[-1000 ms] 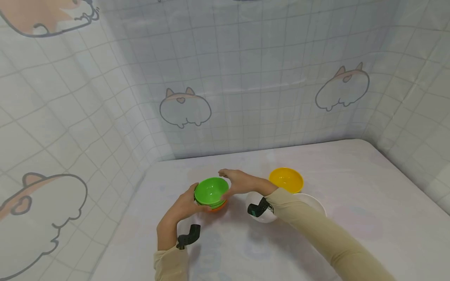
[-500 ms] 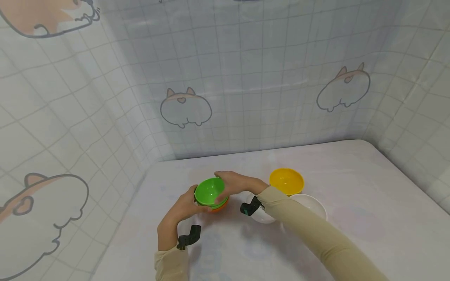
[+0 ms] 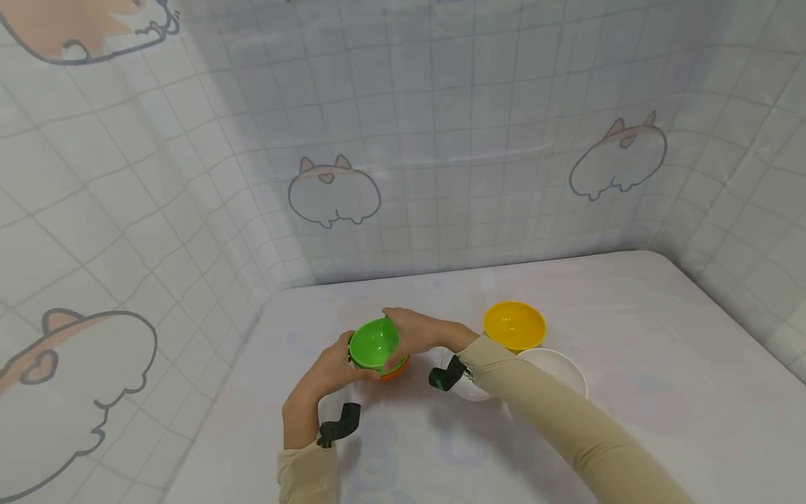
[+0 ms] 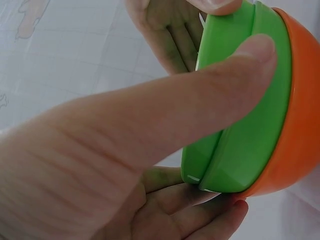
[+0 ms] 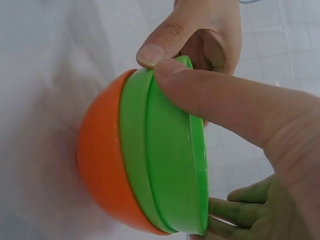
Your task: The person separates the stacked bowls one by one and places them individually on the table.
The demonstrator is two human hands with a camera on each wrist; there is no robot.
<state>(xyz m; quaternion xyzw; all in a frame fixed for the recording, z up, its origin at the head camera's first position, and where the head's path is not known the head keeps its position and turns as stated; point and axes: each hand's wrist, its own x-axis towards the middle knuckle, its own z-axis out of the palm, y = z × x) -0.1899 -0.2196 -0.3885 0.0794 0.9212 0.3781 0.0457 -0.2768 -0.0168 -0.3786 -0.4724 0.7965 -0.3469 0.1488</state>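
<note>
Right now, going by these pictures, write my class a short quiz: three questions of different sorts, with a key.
1. Multiple choice: in the stack of glossy round bowls held by the person's left hand and right hand, which colour is lowest?
a) yellow
b) orange
c) white
2. True or false: the round yellow bowl sits inside that stack.
3. Short answer: in the head view, which arm partly hides the two round white dishes?

Key: 1. b, the orange bowl. 2. False; the yellow bowl stands apart. 3. The beige-sleeved right arm.
</note>
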